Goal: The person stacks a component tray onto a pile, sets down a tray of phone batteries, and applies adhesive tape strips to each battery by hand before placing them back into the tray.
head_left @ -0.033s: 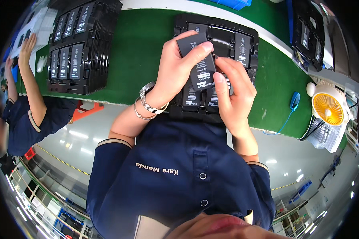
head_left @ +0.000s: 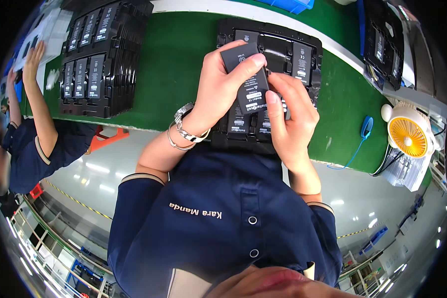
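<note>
My left hand [head_left: 224, 82] is closed around a flat black phone battery [head_left: 252, 92] with white print, its thumb across the upper part of the face. The battery tilts above a black plastic tray [head_left: 314, 43]. At the battery's right edge my right hand [head_left: 295, 107] has its thumb and bent fingers close together, seeming to grip that edge. A small dark tab shows by its index fingertip. Other batteries lie in the tray's slots, including one battery [head_left: 301, 62] at the right; my hands hide part of the tray.
Stacked black trays [head_left: 119, 82] of batteries stand at left on the green table [head_left: 176, 54]. A co-worker's arm [head_left: 42, 99] reaches in beyond. To the right are a blue corded object [head_left: 366, 126], a white-and-yellow fan [head_left: 408, 134] and another black tray [head_left: 388, 59]. A blue bin [head_left: 293, 4] sits at the back.
</note>
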